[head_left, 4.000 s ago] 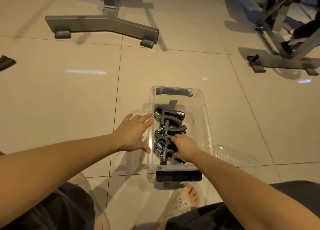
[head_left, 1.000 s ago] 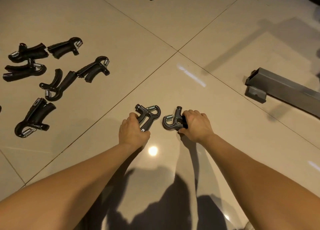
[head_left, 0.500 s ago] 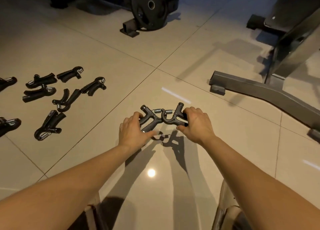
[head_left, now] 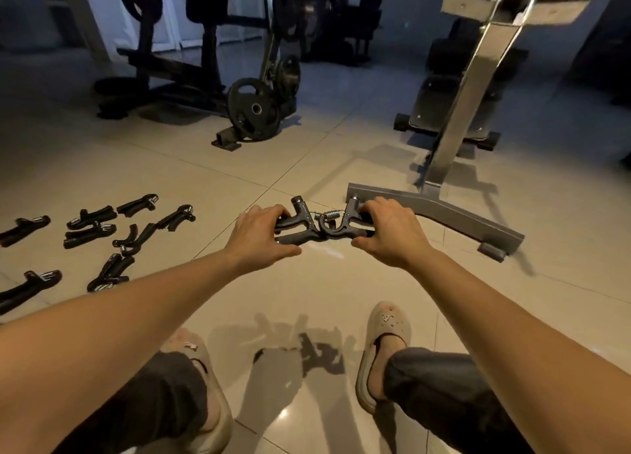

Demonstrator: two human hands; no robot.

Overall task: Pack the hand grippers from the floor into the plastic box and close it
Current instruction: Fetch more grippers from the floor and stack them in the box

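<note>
Head view, mid-frame: left hand [head_left: 259, 237] grasps one hand gripper [head_left: 300, 226], right hand [head_left: 389, 235] another [head_left: 341, 223], spring ends touching, above the floor [head_left: 324, 283]; stiff, light, best held by handles; more grippers [head_left: 102, 235] lie left; box unseen.

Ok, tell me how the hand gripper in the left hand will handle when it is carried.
The hand gripper in the left hand looks like hard moulded plastic, so probably stiff, not floppy. Its exposed coil spring suggests the handles may squeeze together under a tight grip. It touches the other gripper at the spring end, so the two might snag.
</note>
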